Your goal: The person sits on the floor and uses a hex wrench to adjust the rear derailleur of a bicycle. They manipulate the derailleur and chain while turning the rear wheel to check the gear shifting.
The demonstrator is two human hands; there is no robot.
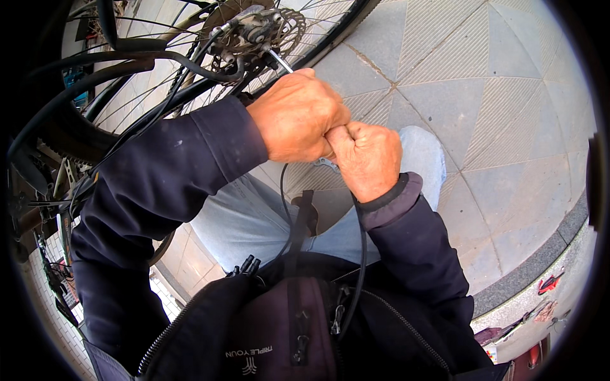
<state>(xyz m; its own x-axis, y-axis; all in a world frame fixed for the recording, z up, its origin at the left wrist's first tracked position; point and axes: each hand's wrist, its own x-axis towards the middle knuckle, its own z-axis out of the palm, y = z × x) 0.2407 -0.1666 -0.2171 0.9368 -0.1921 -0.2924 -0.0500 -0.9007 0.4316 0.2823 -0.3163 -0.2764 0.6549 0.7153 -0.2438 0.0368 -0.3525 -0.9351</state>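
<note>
Left hand [298, 117] closed around a metal tool shaft [279, 61] | right hand [368, 159] fisted, pressed against it at 4 o'clock | shaft is aimed at 11 o'clock toward wheel hub [254, 32] | judged stiff, light, slippery; best gripped low.

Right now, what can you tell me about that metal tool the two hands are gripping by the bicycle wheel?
Only a short stretch of the slim silver metal tool shaft shows. It looks like bright steel, straight and tilted, running from the left hand up to the hub of the spoked bicycle wheel. The rest is hidden inside that fist, which presses against the right hand. What kind of tool it is cannot be told.
</note>
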